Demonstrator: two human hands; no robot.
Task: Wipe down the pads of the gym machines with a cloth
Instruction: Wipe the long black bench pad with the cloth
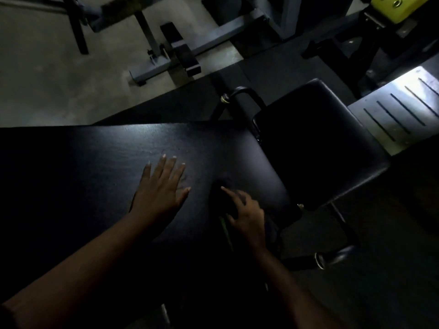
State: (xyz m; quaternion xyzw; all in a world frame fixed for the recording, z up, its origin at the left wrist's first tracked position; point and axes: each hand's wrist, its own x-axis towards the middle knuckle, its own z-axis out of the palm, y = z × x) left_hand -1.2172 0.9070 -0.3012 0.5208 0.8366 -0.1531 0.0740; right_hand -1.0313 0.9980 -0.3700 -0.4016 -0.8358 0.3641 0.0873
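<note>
A long black bench pad (99,153) fills the left and middle of the dim view. My left hand (161,186) lies flat on it with straight, spread fingers. Just to its right, my right hand (247,214) rests with curled fingers on a dark cloth (222,198) that lies on the pad near its right end. The cloth is hard to make out in the dark; a thin green edge (226,233) shows below my hand. A second black seat pad (318,143) adjoins the bench on the right.
A curved black handle (240,93) rises behind the pads. A grey metal footplate (401,110) with slots sits at the right. Grey machine frames (213,36) stand on the concrete floor at the back, and a yellow part (399,5) shows top right.
</note>
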